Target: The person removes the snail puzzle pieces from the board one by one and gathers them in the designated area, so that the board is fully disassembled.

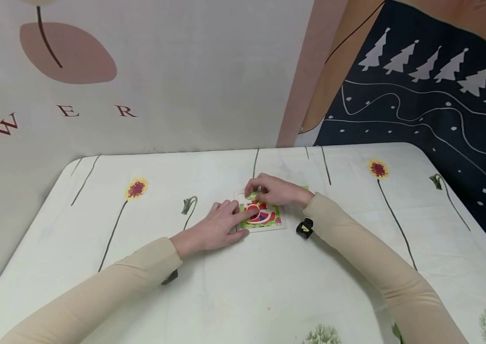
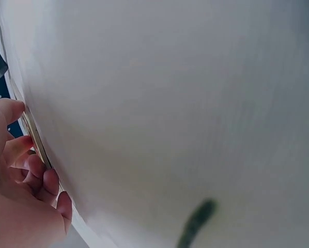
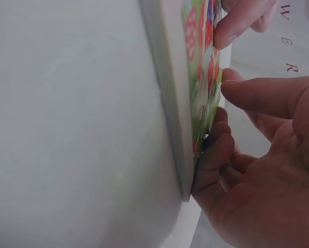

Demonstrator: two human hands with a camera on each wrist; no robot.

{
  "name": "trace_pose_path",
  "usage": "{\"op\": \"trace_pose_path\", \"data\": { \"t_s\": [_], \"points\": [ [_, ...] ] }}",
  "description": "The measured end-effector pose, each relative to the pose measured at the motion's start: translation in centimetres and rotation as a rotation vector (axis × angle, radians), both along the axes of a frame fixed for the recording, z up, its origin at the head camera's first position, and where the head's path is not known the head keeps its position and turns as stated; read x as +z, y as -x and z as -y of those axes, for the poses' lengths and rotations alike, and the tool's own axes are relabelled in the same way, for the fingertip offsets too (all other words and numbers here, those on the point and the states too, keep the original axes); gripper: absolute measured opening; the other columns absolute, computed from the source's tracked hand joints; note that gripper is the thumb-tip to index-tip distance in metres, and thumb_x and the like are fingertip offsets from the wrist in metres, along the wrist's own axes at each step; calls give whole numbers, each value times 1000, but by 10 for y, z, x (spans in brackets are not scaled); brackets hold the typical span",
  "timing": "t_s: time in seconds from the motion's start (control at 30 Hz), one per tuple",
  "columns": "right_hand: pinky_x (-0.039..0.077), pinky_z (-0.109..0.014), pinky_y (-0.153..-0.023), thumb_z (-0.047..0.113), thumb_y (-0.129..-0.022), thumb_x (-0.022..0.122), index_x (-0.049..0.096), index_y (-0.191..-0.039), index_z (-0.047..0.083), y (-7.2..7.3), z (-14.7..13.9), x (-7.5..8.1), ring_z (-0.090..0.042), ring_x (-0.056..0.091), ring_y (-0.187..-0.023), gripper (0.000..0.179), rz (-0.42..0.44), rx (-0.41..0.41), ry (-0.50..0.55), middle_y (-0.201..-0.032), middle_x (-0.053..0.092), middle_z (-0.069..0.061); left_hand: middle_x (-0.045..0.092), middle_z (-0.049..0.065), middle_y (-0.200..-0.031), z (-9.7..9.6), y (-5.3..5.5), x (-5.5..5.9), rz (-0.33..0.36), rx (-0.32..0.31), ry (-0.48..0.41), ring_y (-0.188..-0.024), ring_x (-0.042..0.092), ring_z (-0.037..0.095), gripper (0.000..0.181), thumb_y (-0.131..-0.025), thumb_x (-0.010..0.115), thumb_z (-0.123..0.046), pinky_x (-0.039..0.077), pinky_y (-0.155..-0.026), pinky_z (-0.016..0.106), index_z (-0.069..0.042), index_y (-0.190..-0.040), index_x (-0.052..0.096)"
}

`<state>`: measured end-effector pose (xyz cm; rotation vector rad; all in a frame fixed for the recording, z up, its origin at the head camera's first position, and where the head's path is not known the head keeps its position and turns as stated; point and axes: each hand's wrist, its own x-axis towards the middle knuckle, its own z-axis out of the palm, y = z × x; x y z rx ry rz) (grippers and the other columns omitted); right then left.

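A small jigsaw puzzle (image 1: 270, 220) with a red, green and blue picture lies in a pale tray in the middle of the table. My left hand (image 1: 219, 224) rests at its left side in the head view, index finger stretched over the picture and pressing on it, thumb by the near edge. Over the far part of the puzzle, my right hand (image 1: 270, 189) pinches a green puzzle piece (image 1: 252, 195) between thumb and fingertips. The right wrist view shows the tray's thick pale edge (image 3: 167, 98) and my right fingers low along the board. My right hand hides part of the picture.
A bit of green (image 1: 305, 187) shows just beyond my right wrist. Black wrist cameras (image 1: 305, 228) hang under both sleeves. The white cloth (image 1: 234, 286) printed with flowers covers the table, and hanging fabric (image 1: 208, 76) stands behind its far edge.
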<state>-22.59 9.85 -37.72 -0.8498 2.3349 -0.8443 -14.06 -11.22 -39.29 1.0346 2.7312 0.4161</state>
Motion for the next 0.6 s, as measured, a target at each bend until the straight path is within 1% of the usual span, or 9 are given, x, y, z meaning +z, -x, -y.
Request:
{"op": "trace_pose_path", "data": {
  "t_s": [0.17,0.3,0.5,0.6],
  "points": [
    [42,-37,-94,-1,-95,51,66,-117,12,1,-2,-2,-26,49,-106,29,4,-7,12,-125,55,-14,43,1,-94,0,0,0,12,5,1,-89,38,17,57,-96,63,-35,27,-78,32,-22,-149,48],
    [41,-36,-94,-4,-95,49,65,-120,11,2,-5,-3,-26,49,-106,33,15,-28,27,-125,56,-13,44,1,-94,0,0,1,9,1,-2,-88,38,17,57,-96,63,-35,27,-78,33,-22,-150,47],
    [39,-37,-98,-8,-95,48,64,-119,6,3,-8,-5,-27,50,-109,32,45,-57,95,-126,59,-14,44,0,-94,0,1,-1,7,2,-6,-87,38,16,57,-96,64,-35,27,-77,32,-23,-149,48],
    [39,-35,-96,-8,-94,48,65,-118,4,4,-9,-7,-26,50,-108,32,50,-60,125,-124,60,-14,43,0,-94,-1,1,-2,12,6,-4,-88,38,16,57,-96,63,-36,27,-78,32,-23,-149,48]
  ]
}}
